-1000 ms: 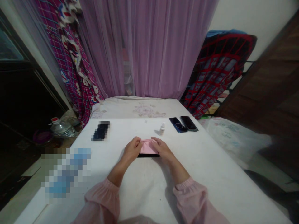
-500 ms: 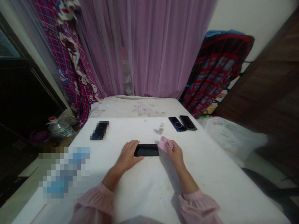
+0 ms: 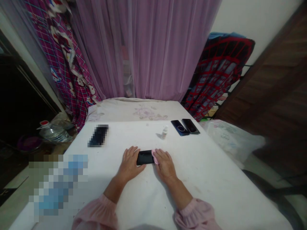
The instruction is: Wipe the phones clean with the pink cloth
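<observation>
1. The dark phone [image 3: 145, 157] lies flat and crosswise on the white surface [image 3: 144, 201], between the person's two hands
2. The left hand [image 3: 129, 164] is spread around the phone's left end, fingers toward the far edge and thumb at the near one, apparently bracing it
3. The right hand [image 3: 166, 166] lies with fingers stretched over the pink cloth [image 3: 154, 156] at the phone's right end; whether its thumb pinches the cloth cannot be told
4. Half a second ago that cloth was bunched in the right hand, clear of the phone; now it touches the phone, which suggests wiping contact, with most of the face uncovered
5. The small bottle [image 3: 164, 133] stands upright beyond the hands, near the blue phone [image 3: 179, 127], where it was before
</observation>
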A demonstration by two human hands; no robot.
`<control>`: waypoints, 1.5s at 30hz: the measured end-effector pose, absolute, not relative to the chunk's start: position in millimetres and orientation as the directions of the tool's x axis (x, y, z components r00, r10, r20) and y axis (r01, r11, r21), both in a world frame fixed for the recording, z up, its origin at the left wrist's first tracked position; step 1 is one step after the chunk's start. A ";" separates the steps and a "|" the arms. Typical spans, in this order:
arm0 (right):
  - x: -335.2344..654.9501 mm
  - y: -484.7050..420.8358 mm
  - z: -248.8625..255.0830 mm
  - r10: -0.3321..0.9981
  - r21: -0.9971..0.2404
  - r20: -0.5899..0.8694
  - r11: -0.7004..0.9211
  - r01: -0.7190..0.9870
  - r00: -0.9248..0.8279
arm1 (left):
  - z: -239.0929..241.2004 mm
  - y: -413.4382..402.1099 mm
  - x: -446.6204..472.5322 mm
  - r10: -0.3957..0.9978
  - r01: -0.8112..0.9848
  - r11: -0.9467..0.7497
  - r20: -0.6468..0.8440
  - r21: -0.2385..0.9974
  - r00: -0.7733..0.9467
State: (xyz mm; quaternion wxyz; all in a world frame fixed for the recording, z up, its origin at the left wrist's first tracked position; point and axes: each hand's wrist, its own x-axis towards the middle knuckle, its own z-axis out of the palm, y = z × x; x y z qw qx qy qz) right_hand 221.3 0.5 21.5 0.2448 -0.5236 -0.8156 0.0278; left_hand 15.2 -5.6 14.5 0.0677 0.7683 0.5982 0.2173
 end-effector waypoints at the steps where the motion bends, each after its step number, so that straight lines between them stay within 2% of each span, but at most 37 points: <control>1: 219.9 -0.3 22.4 0.869 -0.301 0.376 0.444 0.844 -0.323 | 13.8 -5.5 14.9 0.952 0.892 -0.268 0.241 0.363 0.188; 12: 205.8 -6.4 25.5 0.842 -0.355 0.410 0.500 0.790 -0.350 | 9.1 -8.1 11.8 0.943 0.879 -0.305 0.245 0.366 0.225; 22: 209.6 0.8 17.7 0.849 -0.442 0.452 0.479 0.758 -0.273 | 8.4 -13.5 10.1 0.935 0.861 -0.331 0.259 0.387 0.243; 30: 214.4 -13.5 25.8 0.849 -0.414 0.406 0.502 0.759 -0.340 | 9.0 -15.2 10.7 0.936 0.858 -0.332 0.252 0.391 0.247; 35: 222.8 -9.5 26.4 0.830 -0.451 0.508 0.484 0.750 -0.230 | 13.4 -17.4 13.5 0.941 0.855 -0.317 0.247 0.410 0.231; 40: 221.8 -10.6 33.3 0.866 -0.360 0.458 0.384 0.850 -0.198 | 16.3 -19.1 16.4 0.943 0.859 -0.311 0.241 0.407 0.228; 45: 214.8 -11.6 39.4 0.885 -0.309 0.415 0.354 0.882 -0.210 | 16.9 -20.3 17.5 0.943 0.857 -0.312 0.243 0.409 0.227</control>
